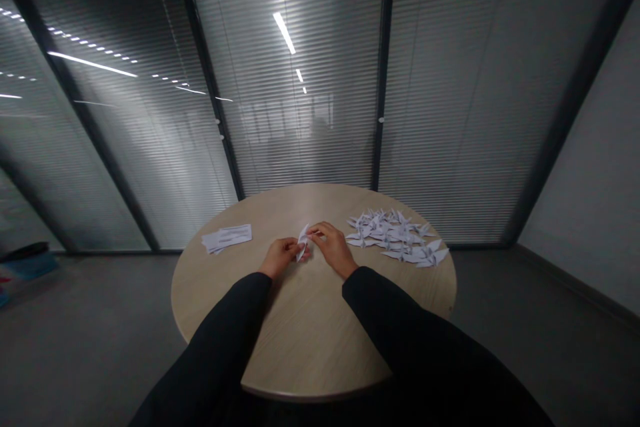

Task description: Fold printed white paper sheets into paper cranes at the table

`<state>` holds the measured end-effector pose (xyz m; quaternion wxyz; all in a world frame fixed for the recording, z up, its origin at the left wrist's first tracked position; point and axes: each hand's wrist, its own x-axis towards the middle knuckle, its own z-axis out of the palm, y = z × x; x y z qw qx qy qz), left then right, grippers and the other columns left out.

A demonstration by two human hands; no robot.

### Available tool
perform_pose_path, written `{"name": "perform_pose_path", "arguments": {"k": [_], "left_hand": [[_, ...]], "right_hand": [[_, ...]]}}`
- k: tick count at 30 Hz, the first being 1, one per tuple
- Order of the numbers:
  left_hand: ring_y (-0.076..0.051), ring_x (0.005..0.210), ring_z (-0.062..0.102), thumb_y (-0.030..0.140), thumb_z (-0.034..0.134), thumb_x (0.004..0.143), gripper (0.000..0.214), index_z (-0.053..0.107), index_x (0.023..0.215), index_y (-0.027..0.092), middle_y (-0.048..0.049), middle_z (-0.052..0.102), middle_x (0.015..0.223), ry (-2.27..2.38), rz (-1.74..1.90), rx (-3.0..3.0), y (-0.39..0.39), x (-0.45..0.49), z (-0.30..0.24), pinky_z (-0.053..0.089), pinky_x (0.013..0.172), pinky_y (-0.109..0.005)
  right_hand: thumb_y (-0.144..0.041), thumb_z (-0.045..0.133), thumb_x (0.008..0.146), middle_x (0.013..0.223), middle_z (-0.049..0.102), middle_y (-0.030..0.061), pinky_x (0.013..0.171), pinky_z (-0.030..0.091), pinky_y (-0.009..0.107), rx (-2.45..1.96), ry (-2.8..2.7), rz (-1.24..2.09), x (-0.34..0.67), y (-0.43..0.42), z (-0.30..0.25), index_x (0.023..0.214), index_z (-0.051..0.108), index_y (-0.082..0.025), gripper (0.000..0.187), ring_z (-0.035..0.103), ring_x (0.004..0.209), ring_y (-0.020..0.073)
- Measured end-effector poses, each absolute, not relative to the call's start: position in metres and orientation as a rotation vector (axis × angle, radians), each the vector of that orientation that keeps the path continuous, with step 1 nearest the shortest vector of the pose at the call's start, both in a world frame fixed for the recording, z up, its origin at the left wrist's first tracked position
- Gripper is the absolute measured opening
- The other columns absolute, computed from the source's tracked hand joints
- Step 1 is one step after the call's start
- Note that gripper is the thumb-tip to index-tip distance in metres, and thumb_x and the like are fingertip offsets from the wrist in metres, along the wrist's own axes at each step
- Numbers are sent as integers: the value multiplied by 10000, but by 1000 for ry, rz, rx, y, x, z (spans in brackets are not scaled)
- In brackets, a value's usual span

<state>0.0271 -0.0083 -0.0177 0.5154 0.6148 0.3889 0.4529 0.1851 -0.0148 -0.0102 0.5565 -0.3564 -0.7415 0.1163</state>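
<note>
Over the middle of the round table, a small folded white paper piece (302, 243), pointed at its ends like a paper crane, is held between both hands. My left hand (281, 256) pinches its lower left side with thumb and fingers. From the right, my right hand (330, 245) grips its upper part between thumb and forefinger. To the right of my right hand lies a pile of folded white paper cranes (395, 235), spread in several overlapping rows. A small stack of white paper slips (227, 237) rests left of my left hand, its sheets slightly fanned.
The wooden round table (320, 353) stands close to a glass partition with blinds (310, 140) behind it. A plain wall (590, 200) rises on the right. On the floor at far left sits a blue container with a dark top (31, 263).
</note>
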Motion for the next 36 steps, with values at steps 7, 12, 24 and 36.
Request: {"name": "perform_pose_path", "arguments": {"k": [7, 12, 24, 36], "left_hand": [[-166, 523, 613, 457, 726, 561, 361, 643, 650, 118, -66, 676, 624, 1013, 1125, 1477, -12, 25, -14, 461, 541, -266], [-178, 551, 627, 417, 712, 578, 327, 643, 663, 109, -67, 673, 635, 1036, 1182, 1424, -11, 25, -13, 495, 589, -296], [-135, 495, 555, 380, 631, 629, 263, 631, 633, 117, -8, 601, 526, 1075, 1258, 1517, -9, 23, -14, 434, 514, -235], [-125, 542, 555, 454, 735, 550, 397, 650, 698, 96, -25, 613, 607, 874, 1125, 1460, -8, 28, -14, 443, 551, -237]], "right_hand": [[-174, 522, 824, 828, 642, 38, 752, 438, 274, -832, -1762, 291, 184, -18, -7, 798, 638, -182, 119, 580, 808, 152], [-152, 535, 819, 801, 631, 38, 737, 443, 270, -804, -1796, 251, 180, -23, -5, 786, 644, -176, 116, 578, 788, 149], [-99, 560, 804, 789, 641, 28, 750, 443, 271, -754, -1884, 138, 176, -24, -6, 772, 646, -183, 125, 584, 800, 151], [-167, 577, 798, 876, 600, 49, 816, 436, 306, -783, -1863, 199, 177, -18, -11, 882, 634, -181, 102, 549, 886, 167]]}}
